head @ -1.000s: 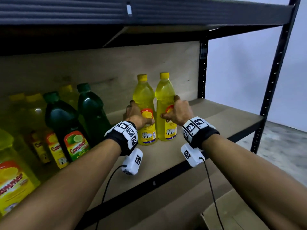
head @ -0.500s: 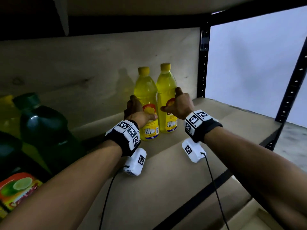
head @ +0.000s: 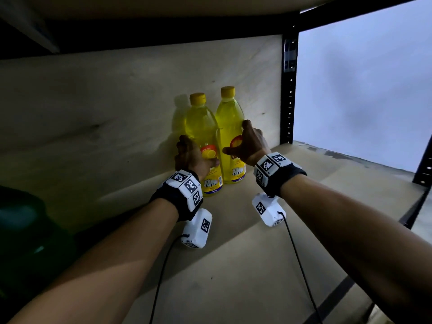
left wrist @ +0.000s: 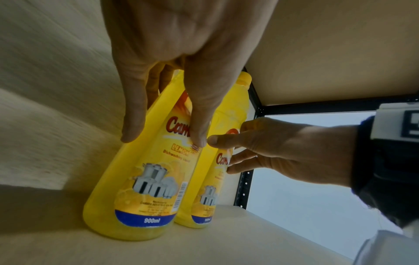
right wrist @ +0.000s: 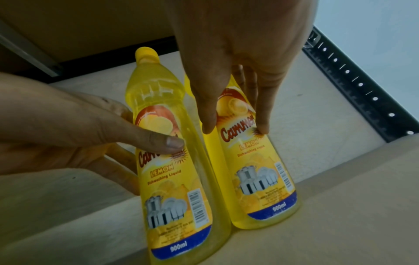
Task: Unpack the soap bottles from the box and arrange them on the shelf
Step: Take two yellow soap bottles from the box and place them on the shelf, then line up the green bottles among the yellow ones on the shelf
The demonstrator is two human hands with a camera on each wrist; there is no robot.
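Note:
Two yellow lemon dish-soap bottles stand upright and side by side on the shelf board point(head: 233, 265), close to the wooden back panel. My left hand point(head: 191, 157) grips the left bottle point(head: 201, 127) at label height, thumb on the front, fingers round the far side. My right hand point(head: 247, 143) grips the right bottle point(head: 230, 118) the same way. The left wrist view shows my left hand point(left wrist: 163, 139) on the left bottle point(left wrist: 145, 179). In the right wrist view my right hand point(right wrist: 235, 129) holds the right bottle point(right wrist: 260, 170). The box is out of view.
A dark green bottle point(head: 21, 218) stands blurred at the far left of the shelf. A black upright post point(head: 289, 90) marks the right end of the back panel. The shelf above point(head: 163, 5) hangs low overhead. Bare board lies right of the bottles and in front of them.
Both hands have slid the two yellow bottles further back toward the rear panel. The head view has moved in under the upper shelf, and most bottles on the left have left the picture.

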